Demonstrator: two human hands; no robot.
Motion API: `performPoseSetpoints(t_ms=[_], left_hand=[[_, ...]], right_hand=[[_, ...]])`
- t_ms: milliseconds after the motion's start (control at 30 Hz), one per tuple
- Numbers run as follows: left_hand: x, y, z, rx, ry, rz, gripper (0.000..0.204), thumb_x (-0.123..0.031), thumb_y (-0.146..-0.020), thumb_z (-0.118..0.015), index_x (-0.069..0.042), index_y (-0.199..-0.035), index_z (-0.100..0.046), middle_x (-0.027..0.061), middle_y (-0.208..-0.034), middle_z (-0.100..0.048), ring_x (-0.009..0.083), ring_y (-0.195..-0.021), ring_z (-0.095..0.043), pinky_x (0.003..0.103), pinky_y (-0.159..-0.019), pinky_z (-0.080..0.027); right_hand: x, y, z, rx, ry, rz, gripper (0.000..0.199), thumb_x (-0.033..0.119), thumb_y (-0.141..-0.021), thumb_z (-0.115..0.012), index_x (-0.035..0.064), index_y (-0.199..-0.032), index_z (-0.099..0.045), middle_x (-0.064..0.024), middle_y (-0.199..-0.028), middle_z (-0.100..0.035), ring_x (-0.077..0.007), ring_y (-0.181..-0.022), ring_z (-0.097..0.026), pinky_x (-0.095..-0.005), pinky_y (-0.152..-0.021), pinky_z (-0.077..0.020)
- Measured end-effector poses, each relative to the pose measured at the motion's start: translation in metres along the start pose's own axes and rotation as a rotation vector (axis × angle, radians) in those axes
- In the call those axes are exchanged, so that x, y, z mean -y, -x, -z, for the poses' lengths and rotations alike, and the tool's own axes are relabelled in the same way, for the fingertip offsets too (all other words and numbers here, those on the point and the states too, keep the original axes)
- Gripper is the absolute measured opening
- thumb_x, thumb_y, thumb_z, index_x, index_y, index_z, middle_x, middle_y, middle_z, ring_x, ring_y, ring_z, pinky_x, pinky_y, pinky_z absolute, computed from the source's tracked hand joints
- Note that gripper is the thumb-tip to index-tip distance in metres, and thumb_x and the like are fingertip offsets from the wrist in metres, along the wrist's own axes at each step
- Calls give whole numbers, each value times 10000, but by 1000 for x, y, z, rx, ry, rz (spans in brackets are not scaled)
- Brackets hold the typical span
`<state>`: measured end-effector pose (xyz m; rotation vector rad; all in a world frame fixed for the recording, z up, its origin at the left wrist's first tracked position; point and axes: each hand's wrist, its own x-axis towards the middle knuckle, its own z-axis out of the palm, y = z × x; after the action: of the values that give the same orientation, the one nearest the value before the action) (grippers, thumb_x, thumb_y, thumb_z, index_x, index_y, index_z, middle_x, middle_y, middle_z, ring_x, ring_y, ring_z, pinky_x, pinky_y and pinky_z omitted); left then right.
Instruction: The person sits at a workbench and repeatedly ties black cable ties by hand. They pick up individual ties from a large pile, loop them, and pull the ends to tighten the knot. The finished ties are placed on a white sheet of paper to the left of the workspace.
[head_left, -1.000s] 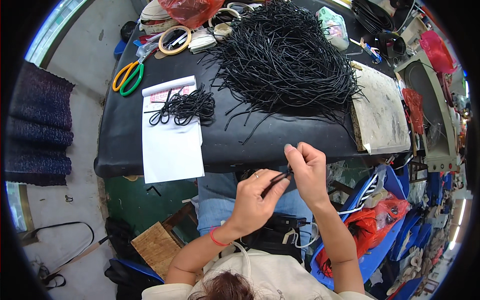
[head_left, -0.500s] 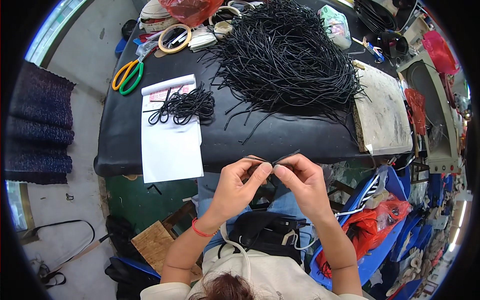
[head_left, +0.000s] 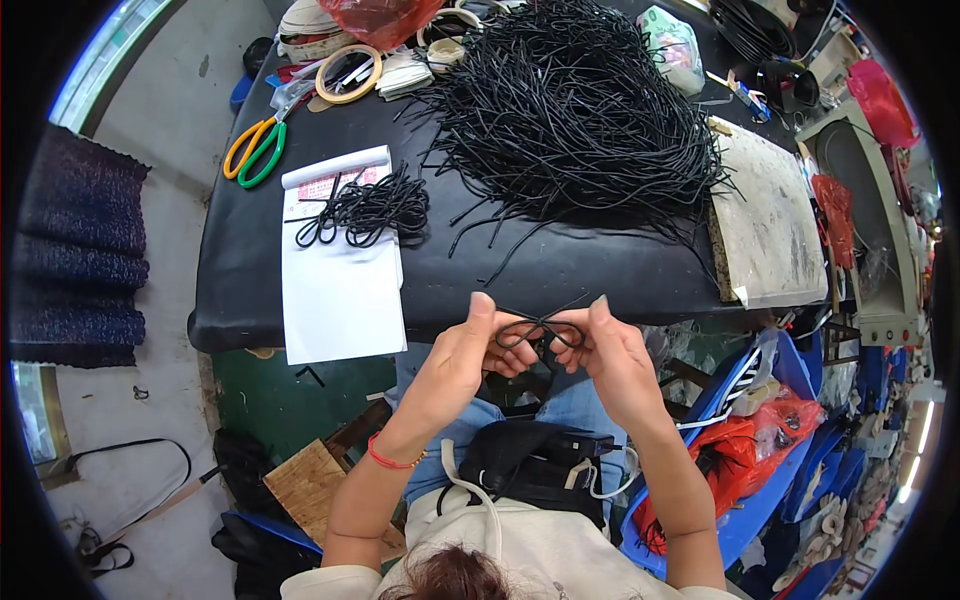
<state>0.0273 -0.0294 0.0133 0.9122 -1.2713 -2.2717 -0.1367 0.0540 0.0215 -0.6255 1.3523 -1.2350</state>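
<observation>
A thin black cord tied in a bow [head_left: 541,325] is stretched between my hands, just in front of the table's near edge. My left hand [head_left: 462,355] pinches its left side, thumb pointing up, while my right hand [head_left: 612,362] grips the right side the same way. Two loops and a centre crossing show between the fingers; the lower part of the cord is partly hidden by them. Beyond, to the left, a small heap of black cord bows [head_left: 375,210] lies on a white paper pad [head_left: 343,300]. A large tangled pile of black cords [head_left: 580,120] covers the table's middle.
Scissors with orange and green handles [head_left: 262,150] and a tape roll [head_left: 349,74] lie at the far left of the black table [head_left: 480,270]. A stained pale board [head_left: 770,220] is at the right. A blue bin [head_left: 715,500] with red plastic bags stands beside my right arm.
My hands have moved slightly apart, and my thumbs have swung from the centre to point upward. The cord's bow loops are now spread open between them.
</observation>
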Motion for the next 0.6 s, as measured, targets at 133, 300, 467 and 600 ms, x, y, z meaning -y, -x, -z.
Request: performPoseSetpoints(t_ms=[133, 300, 467, 600], left_hand=[[3, 1, 0, -72, -50, -11, 479, -379, -959, -367, 38, -952, -602, 57, -755, -592, 88, -691, -524, 234, -664, -444], [-10, -4, 19, -429, -487, -265, 263, -249, -881, -562, 9, -873, -616, 45, -705, -594, 101, -640, -524, 249, -612, -433], [-39, -28, 77, -1066, -1349, -650, 233, -225, -791, -659, -29, -906, -604, 119, -946, -546, 276, -893, -490, 371, -781, -374], [-39, -27, 42, -992, -1268, -895, 315, -194, -772, -677, -38, -1030, -586, 115, -1065, -513, 299, -1001, -469, 399, -862, -356]], right_hand=[[-1, -2, -4, -1, 8, 5, 569, 427, -971, -291, -50, -1014, -599, -46, -812, -580, -77, -713, -497, -217, -651, -417], [8, -20, 2, -147, 579, 395, 247, 210, -906, -500, -3, -959, -613, -75, -803, -581, -156, -711, -528, -248, -642, -427], [23, -76, 24, -476, 1248, 938, 154, 64, -748, -638, 49, -899, -611, -68, -803, -504, -253, -782, -491, -346, -655, -409], [23, -95, 29, -541, 1441, 1011, 129, 81, -709, -650, 80, -831, -607, -39, -828, -515, -217, -836, -483, -334, -704, -364]])
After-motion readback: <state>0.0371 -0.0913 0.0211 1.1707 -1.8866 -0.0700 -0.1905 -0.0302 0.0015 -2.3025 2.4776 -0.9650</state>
